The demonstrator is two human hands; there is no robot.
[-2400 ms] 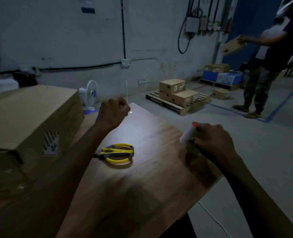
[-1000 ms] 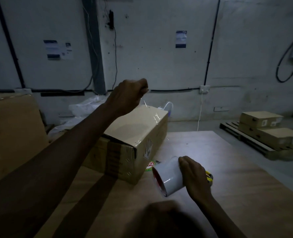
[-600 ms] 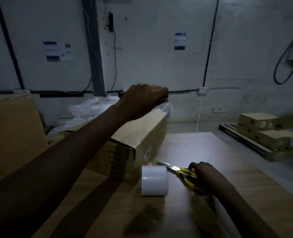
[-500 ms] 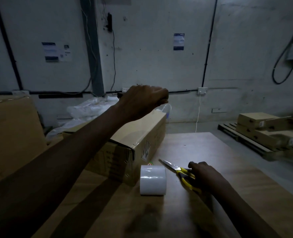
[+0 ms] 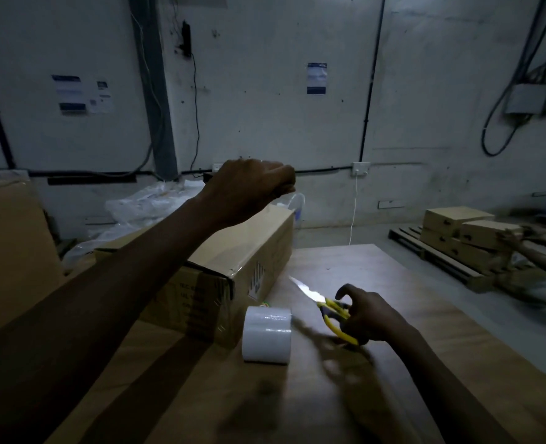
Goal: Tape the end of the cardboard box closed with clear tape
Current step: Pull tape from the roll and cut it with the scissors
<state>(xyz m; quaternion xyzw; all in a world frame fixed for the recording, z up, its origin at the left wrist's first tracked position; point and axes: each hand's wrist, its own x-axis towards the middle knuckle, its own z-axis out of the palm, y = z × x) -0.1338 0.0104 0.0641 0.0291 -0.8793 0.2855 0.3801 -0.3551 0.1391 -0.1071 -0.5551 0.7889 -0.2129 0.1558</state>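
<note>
A long cardboard box [image 5: 252, 251] lies on the wooden table [image 5: 345, 395], its near end facing me with clear tape shining along the top edge. My left hand [image 5: 249, 187] is raised above the box's far end, fingers curled, pinching what seems to be the end of a clear tape strip that is barely visible. The roll of clear tape [image 5: 267, 334] stands on the table beside the box's near corner. My right hand [image 5: 368, 315] grips the yellow-handled scissors [image 5: 326, 309] just right of the roll, blades pointing toward the box.
A larger cardboard box [image 5: 9, 251] stands at the left. Crumpled plastic sheeting [image 5: 150, 203] lies behind the box. A pallet with small boxes [image 5: 464, 238] sits on the floor at right, where another person's arm [image 5: 541, 257] reaches in. The table's right edge runs diagonally.
My right hand set the tape roll down on the table and took hold of the scissors, now lifting them slightly. My left hand stays raised over the box's far end.
</note>
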